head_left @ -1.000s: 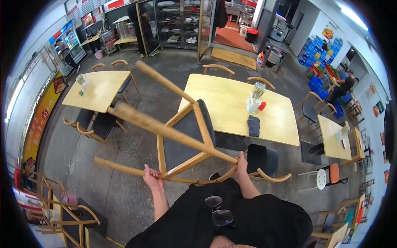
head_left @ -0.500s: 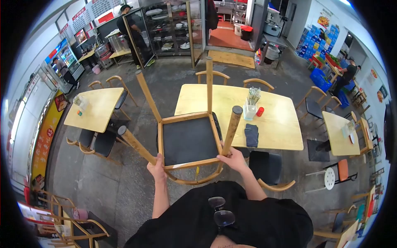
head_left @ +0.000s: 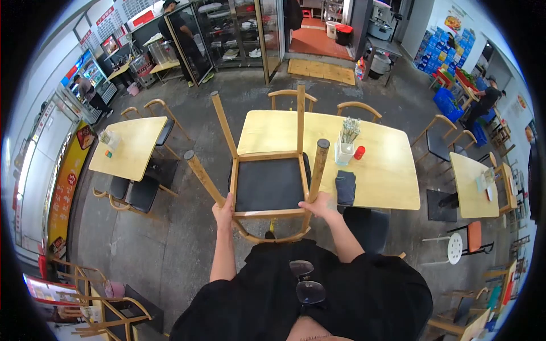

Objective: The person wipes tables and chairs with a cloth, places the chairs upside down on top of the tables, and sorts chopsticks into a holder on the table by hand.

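Note:
A wooden chair (head_left: pixel 268 184) is held upside down in front of me, legs pointing up and away, the dark underside of its seat facing me. My left hand (head_left: pixel 223 211) is closed around the frame corner at the base of the near left leg. At the near right corner, my right hand (head_left: pixel 319 206) grips the frame by that leg. The curved backrest hangs low, close to my body. The chair overlaps the left end of a pale yellow table (head_left: pixel 387 170); whether they touch I cannot tell.
On that table are a flower holder (head_left: pixel 344 150), a red container (head_left: pixel 359 152) and a folded dark cloth (head_left: pixel 345 187). Another table (head_left: pixel 133 142) with chairs stands left, a third (head_left: pixel 469 193) right. A white stool (head_left: pixel 454 249) is at right. People stand near the cabinet (head_left: pixel 239 37) and far sides.
The upturned chair has shifted slightly right and its legs have swung a little. Both hands keep their hold on it. The view has moved a little.

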The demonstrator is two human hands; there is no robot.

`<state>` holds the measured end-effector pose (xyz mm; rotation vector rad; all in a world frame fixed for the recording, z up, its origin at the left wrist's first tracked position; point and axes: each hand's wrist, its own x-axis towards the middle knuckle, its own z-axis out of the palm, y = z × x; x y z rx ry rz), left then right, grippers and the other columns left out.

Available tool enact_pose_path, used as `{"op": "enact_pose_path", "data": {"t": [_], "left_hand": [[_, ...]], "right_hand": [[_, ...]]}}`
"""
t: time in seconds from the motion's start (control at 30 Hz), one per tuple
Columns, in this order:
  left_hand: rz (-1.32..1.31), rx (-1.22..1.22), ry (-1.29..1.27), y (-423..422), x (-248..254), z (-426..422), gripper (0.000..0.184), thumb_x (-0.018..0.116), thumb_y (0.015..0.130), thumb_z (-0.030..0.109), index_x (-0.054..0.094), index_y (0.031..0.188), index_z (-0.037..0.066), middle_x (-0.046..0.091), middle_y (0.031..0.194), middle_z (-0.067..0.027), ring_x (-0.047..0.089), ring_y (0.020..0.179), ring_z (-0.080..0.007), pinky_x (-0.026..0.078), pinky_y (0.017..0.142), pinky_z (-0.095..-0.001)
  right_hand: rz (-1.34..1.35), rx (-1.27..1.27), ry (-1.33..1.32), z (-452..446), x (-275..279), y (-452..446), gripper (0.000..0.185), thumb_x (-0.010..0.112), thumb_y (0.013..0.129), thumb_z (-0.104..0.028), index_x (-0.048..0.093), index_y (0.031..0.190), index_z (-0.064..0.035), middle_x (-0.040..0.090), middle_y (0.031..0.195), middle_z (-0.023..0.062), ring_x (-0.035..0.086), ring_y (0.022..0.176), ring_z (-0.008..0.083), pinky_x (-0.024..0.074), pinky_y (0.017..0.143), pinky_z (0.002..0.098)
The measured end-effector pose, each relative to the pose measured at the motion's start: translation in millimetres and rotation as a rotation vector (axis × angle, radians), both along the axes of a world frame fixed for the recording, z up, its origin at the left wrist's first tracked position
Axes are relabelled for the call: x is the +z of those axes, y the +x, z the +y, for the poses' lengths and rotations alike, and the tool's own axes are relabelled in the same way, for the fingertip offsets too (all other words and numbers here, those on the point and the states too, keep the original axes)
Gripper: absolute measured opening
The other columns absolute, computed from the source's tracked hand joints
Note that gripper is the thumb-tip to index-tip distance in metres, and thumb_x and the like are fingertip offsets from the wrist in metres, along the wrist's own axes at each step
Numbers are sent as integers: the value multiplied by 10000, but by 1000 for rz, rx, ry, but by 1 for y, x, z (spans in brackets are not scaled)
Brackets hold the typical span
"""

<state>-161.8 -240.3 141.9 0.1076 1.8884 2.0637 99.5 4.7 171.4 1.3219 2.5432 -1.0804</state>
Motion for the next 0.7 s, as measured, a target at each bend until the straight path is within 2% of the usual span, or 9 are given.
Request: {"op": "enact_pose_path", "data": {"t": [0.2,0.33,0.53,0.7], "left_hand": [[-29,-163,-166,-34,-31,23,353,792,893,264,562,676,108,526,630,30,496,579,-84,387,542,-272],[-9,-250,-171,-50,-58,39,364,795,888,257,558,657,106,517,614,38,483,562,-79,374,529,-275],[-8,-322,-191,-68,-79,63,436,797,882,213,496,582,118,484,585,52,436,542,-66,339,512,-281],[22,-351,-169,-81,-104,59,427,816,864,196,506,584,106,484,594,43,439,559,-80,358,548,-286]], "right_hand": [[-65,21,116,23,-2,-22,655,787,730,-609,764,961,4,736,944,226,716,944,366,563,858,438],[-93,-30,15,23,-4,-25,649,800,722,-599,762,976,-3,735,959,222,714,956,362,562,861,438],[-114,-122,-62,43,-42,-29,567,834,704,-559,761,953,-55,744,937,175,719,935,347,564,818,440],[-4,-29,-7,43,-93,-31,504,850,706,-531,761,944,-96,752,907,126,720,905,338,563,794,426]]}}
